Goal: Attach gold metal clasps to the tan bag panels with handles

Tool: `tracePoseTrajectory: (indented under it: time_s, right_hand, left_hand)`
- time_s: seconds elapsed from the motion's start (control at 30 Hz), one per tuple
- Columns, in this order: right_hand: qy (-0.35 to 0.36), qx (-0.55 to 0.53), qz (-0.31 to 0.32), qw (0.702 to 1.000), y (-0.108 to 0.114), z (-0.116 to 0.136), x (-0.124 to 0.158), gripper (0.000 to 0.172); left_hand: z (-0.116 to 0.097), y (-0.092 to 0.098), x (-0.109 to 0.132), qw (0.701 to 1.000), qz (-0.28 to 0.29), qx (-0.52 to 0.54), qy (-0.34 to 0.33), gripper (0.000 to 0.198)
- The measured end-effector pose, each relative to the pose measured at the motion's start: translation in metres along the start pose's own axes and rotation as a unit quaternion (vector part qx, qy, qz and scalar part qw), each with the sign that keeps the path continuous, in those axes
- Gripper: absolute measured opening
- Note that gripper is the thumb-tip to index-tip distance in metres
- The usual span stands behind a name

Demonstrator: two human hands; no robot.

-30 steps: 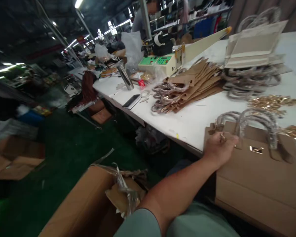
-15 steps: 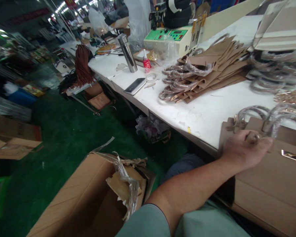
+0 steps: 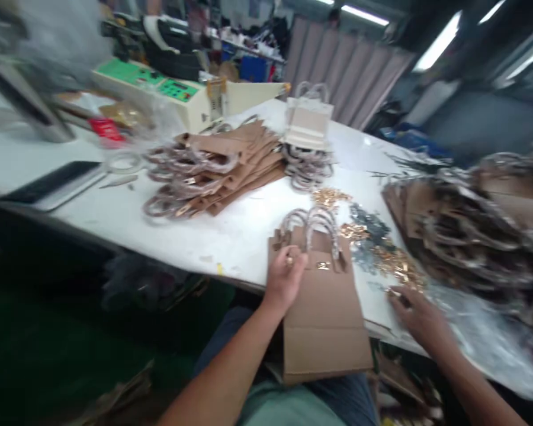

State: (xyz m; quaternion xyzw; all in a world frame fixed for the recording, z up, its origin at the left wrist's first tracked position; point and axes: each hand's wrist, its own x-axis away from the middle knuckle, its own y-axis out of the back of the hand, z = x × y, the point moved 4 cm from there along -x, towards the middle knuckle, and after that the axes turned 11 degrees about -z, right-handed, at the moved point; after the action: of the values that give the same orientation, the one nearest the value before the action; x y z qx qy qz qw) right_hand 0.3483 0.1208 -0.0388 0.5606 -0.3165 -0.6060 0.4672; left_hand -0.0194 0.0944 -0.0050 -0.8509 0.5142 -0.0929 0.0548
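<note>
Pressing bag (image 3: 324, 319) on near counter (image 3: 231, 236) edge, left hand (image 3: 285, 278) flat, spread; right hand (image 3: 415, 316) at gold fittings (image 3: 395, 263), grip unclear; likely mid-job.

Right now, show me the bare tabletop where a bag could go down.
Bare white table lies between the fanned bag pile and the bag under the left hand; another strip lies between the phone and that pile. Crowded: gold fittings by the right hand, then the heaped bags.
</note>
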Motion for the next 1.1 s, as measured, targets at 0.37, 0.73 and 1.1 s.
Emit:
tracePoseTrajectory:
  time_s: [0.37,0.73,1.1]
  right_hand:
    - [-0.056,-0.053,-0.031,0.997,0.012,-0.015,-0.006,0.027]
    - [-0.045,-0.140,-0.010,0.989,0.016,-0.026,-0.004,0.030]
    - [-0.111,-0.192,0.013,0.975,0.011,-0.042,-0.012,0.021]
  left_hand:
    - [0.011,-0.009,-0.014,1.000,-0.022,-0.011,0.013,0.053]
    - [-0.007,-0.014,-0.013,0.997,-0.015,-0.071,0.007,0.058]
    - [-0.083,-0.028,-0.020,0.832,0.034,-0.371,-0.411,0.062]
